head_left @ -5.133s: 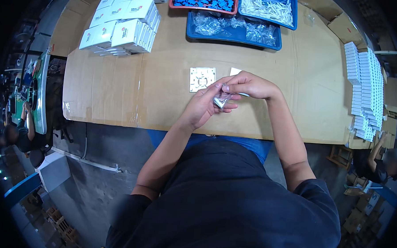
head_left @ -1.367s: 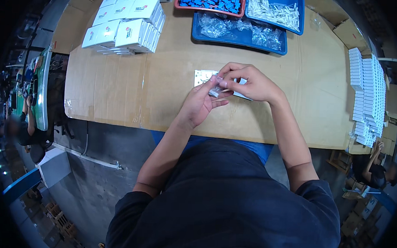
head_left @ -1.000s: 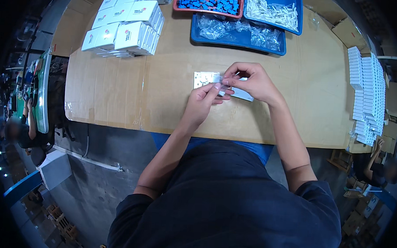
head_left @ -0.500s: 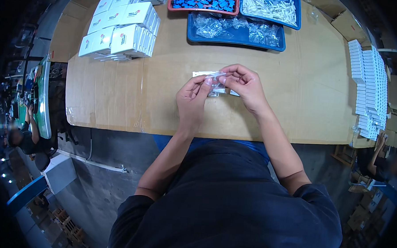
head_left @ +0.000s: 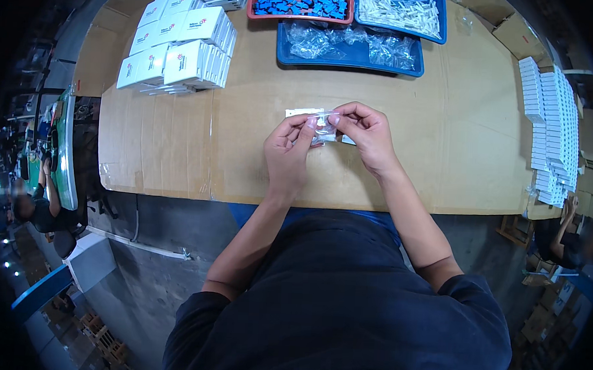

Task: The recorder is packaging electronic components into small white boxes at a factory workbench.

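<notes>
Between my two hands I hold a small clear plastic bag (head_left: 323,124) by its upper edge. My left hand (head_left: 290,142) pinches one side between thumb and forefinger, its other fingers curled. My right hand (head_left: 367,135) pinches the opposite side the same way. Under the bag, on the cardboard-covered table (head_left: 257,170), lies a white box (head_left: 302,111), mostly covered by my hands and the bag. What the bag contains, if anything, is too small to tell.
White boxes (head_left: 181,64) are stacked at the far left. A red tray (head_left: 300,17) of blue pieces, a blue tray (head_left: 442,38) of white pieces and another blue tray (head_left: 351,67) with clear bags stand at the back. More white boxes (head_left: 558,124) are piled along the right edge.
The bag now hangs flatter and lower between my hands. My right hand has shifted slightly down; both hands keep their pinch.
</notes>
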{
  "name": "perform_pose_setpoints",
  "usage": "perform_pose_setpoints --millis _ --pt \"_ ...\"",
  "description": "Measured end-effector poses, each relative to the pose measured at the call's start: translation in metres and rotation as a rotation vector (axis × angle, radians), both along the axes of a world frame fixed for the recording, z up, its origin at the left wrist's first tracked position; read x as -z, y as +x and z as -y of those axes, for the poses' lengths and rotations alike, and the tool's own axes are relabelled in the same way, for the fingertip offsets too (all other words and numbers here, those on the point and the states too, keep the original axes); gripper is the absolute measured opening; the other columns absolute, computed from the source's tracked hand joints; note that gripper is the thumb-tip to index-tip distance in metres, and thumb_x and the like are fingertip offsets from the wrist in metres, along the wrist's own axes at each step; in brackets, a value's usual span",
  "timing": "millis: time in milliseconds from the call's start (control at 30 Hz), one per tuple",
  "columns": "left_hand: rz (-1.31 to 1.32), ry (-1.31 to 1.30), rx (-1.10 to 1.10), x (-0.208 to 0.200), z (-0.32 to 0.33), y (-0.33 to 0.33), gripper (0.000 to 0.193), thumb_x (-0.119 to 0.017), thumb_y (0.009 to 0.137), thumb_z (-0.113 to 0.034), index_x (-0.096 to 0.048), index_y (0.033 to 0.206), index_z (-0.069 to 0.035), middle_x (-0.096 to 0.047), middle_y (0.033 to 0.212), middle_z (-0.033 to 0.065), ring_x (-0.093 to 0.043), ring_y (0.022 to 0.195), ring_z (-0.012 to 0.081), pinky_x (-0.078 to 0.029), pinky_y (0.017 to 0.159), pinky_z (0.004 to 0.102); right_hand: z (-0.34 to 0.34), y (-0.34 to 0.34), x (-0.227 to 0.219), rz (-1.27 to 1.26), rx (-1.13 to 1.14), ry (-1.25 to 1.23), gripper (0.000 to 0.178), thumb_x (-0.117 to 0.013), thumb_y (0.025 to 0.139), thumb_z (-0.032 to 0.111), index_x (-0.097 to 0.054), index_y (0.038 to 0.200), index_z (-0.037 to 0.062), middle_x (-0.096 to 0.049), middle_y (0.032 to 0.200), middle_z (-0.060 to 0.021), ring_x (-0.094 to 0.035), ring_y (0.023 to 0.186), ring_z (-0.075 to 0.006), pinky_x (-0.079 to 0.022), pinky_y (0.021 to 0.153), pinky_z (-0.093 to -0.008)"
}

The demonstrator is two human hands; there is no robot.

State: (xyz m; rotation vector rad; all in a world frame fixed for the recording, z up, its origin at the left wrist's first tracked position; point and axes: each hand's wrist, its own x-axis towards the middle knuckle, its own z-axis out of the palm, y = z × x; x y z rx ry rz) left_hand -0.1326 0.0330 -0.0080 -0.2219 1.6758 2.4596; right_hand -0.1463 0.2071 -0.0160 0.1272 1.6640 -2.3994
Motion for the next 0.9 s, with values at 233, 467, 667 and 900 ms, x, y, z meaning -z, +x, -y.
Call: perform_pose_setpoints --millis 233,467,667,900 --pt "-0.083 -0.014 -0.028 0.002 0.002 0.002 0.018 -0.061 0.107 -0.008 -0.066 0.116 0.006 -0.073 0.105 0.0102 -0.070 0.093 0.0117 -0.059 0.084 0.0264 0.003 0.002 0.001 -0.077 -0.006 -0.025 0.011 -0.072 0.098 0.002 -0.071 0.108 -0.0019 -0.074 0.102 -0.0065 -0.068 0.092 -0.0100 -0.056 0.083 -0.0256" --pt "-0.132 0.005 -0.014 -0.005 0.000 0.006 0.017 -0.063 0.105 -0.005 -0.067 0.117 0.007 -0.072 0.104 0.0086 -0.069 0.095 0.0106 -0.055 0.086 0.0241 -0.002 0.004 -0.011 -0.101 -0.027 -0.020 0.011 -0.070 0.098 -0.002 -0.070 0.109 -0.0026 -0.072 0.103 -0.0065 -0.068 0.096 -0.0100 -0.056 0.086 -0.0247" --pt "-0.115 -0.026 0.009 -0.005 0.000 0.005 0.017 -0.066 0.103 -0.004 -0.068 0.116 0.006 -0.072 0.104 0.0081 -0.068 0.096 0.0103 -0.054 0.086 0.0232 0.000 0.005 -0.006 -0.134 -0.059 -0.022 0.013 -0.070 0.098 -0.001 -0.069 0.111 -0.0027 -0.071 0.104 -0.0060 -0.067 0.095 -0.0091 -0.055 0.085 -0.0239" --pt "-0.108 -0.005 -0.002 -0.007 0.000 0.006 0.016 -0.067 0.102 -0.003 -0.067 0.116 0.006 -0.073 0.105 0.0089 -0.067 0.096 0.0096 -0.054 0.082 0.0224 0.007 0.006 -0.006 -0.131 -0.039 -0.069 0.012 -0.070 0.099 -0.001 -0.069 0.111 -0.0030 -0.071 0.103 -0.0056 -0.067 0.095 -0.0089 -0.055 0.084 -0.0240"
